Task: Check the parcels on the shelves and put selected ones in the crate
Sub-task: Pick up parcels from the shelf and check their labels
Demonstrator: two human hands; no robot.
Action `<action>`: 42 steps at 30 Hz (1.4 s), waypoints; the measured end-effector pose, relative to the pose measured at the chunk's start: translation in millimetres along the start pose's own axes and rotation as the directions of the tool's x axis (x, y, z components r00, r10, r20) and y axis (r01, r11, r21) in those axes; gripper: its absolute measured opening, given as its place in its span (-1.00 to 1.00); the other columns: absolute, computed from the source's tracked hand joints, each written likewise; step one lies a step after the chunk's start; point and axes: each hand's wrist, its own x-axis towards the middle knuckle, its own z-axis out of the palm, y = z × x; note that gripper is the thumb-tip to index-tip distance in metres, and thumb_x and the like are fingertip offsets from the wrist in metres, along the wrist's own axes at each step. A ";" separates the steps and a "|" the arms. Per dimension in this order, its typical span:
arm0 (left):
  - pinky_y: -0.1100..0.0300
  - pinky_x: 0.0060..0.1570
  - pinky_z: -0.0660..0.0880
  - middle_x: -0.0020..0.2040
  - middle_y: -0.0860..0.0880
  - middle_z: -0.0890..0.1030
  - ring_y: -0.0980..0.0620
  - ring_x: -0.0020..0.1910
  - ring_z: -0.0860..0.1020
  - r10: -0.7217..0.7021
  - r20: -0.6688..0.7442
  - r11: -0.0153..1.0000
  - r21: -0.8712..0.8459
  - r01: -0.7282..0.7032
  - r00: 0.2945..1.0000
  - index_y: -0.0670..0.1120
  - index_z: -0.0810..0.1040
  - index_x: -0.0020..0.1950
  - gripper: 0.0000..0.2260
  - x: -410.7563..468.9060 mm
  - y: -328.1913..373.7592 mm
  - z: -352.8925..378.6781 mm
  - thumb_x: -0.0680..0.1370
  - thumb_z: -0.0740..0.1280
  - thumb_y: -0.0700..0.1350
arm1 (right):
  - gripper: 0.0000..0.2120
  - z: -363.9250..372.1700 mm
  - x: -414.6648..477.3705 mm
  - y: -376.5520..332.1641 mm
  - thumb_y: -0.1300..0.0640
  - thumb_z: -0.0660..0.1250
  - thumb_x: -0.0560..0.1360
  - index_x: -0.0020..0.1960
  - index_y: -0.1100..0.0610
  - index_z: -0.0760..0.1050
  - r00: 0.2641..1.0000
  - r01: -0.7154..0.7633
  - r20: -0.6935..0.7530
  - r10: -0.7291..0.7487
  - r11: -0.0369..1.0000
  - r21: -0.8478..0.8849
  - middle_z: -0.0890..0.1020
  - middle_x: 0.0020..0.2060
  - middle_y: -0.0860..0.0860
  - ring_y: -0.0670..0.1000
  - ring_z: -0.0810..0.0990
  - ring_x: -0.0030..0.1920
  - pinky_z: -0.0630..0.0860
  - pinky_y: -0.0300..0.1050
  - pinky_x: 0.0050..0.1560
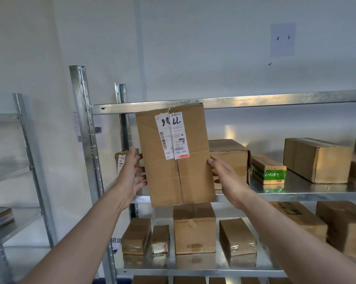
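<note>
A tall brown cardboard parcel (pixel 183 177) is held up in front of the metal shelving, its white shipping label (pixel 171 136) facing me upside down with black handwritten numbers. My left hand (pixel 132 173) grips its left edge, fingers curled round the side. My right hand (pixel 224 177) holds the right edge, thumb on the front face. The parcel hangs in the air, tilted slightly, in front of the middle shelf (pixel 296 194). No crate is in view.
More cardboard parcels stand on the middle shelf, such as a large box (pixel 316 160) and a green-taped box (pixel 268 170). Several wrapped parcels (pixel 194 230) fill the lower shelf. A steel upright (pixel 87 128) stands at left, with another rack (pixel 23 140) beyond it.
</note>
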 end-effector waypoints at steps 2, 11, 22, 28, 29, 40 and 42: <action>-0.14 0.50 0.38 0.59 -0.18 0.38 -0.19 0.48 0.46 0.022 -0.018 0.999 0.040 -0.021 1.000 0.07 0.22 0.68 -0.27 4.3 -2.5 2.1 0.62 0.03 0.45 | -0.55 2.7 5.2 0.6 -0.20 0.12 0.75 0.63 -0.24 0.28 1.000 -0.007 0.009 0.007 0.999 -0.050 0.47 0.42 -0.16 -0.01 0.42 0.44 0.32 0.02 0.39; -0.14 0.54 0.29 0.64 -0.16 0.32 -0.18 0.59 0.34 0.046 -0.079 0.996 0.079 -0.040 0.996 0.11 0.16 0.70 -0.30 32.1 -13.5 15.3 0.63 -0.01 0.42 | -0.55 8.0 50.5 22.9 -0.18 0.12 0.75 0.63 -0.23 0.30 0.998 -0.057 0.039 0.058 0.998 -0.007 0.50 0.47 -0.03 0.08 0.48 0.40 0.34 0.25 0.54; 0.01 0.41 0.38 0.56 -0.09 0.45 -0.03 0.33 0.51 0.016 -0.055 0.994 0.109 -0.010 0.998 0.15 0.31 0.63 -0.34 140.2 -27.9 -3.4 0.63 -0.01 0.45 | -0.17 49.5 130.8 47.5 -0.52 0.17 0.35 0.47 -0.09 0.49 0.983 -0.183 -0.019 0.184 0.981 0.070 0.60 0.38 0.03 0.09 0.53 0.37 0.36 0.20 0.50; 0.03 0.33 0.37 0.52 -0.07 0.49 0.01 0.29 0.50 -0.019 0.024 0.995 0.095 0.017 1.000 0.17 0.36 0.58 -0.38 204.0 -43.2 -12.8 0.64 -0.04 0.43 | -0.28 68.1 166.7 62.7 -0.51 0.21 0.42 0.43 -0.12 0.51 0.976 -0.185 -0.100 0.194 0.978 0.091 0.62 0.35 0.02 0.09 0.54 0.34 0.37 0.24 0.49; 0.03 0.30 0.38 0.46 -0.04 0.54 0.02 0.26 0.54 -0.013 0.021 0.995 0.099 0.011 1.000 0.22 0.40 0.51 -0.43 209.0 -45.8 -13.3 0.64 -0.03 0.44 | -0.34 68.9 170.3 63.8 -0.49 0.18 0.51 0.44 -0.12 0.50 0.975 -0.188 -0.100 0.196 0.979 0.084 0.62 0.35 0.01 0.08 0.54 0.35 0.37 0.22 0.48; 0.01 0.36 0.33 0.15 0.10 0.59 0.03 0.21 0.51 -0.100 0.015 0.992 0.081 0.098 0.995 0.24 0.46 0.19 -0.65 217.7 -74.7 -18.9 0.66 0.03 0.39 | -0.32 79.7 194.3 95.5 -0.46 0.17 0.48 0.47 -0.13 0.49 0.956 -0.289 -0.034 0.290 0.956 0.042 0.56 0.45 0.01 0.11 0.43 0.50 0.20 0.25 0.62; -0.05 0.41 0.37 0.16 0.09 0.60 0.00 0.24 0.55 -0.038 -0.070 0.995 0.086 0.044 0.997 0.24 0.47 0.16 -0.68 213.8 -75.8 -18.4 0.67 0.03 0.36 | -0.13 79.6 194.4 91.3 -0.51 0.21 0.37 0.62 -0.21 0.30 0.961 -0.275 -0.023 0.276 0.961 0.038 0.40 0.60 0.00 0.13 0.30 0.60 0.14 0.29 0.64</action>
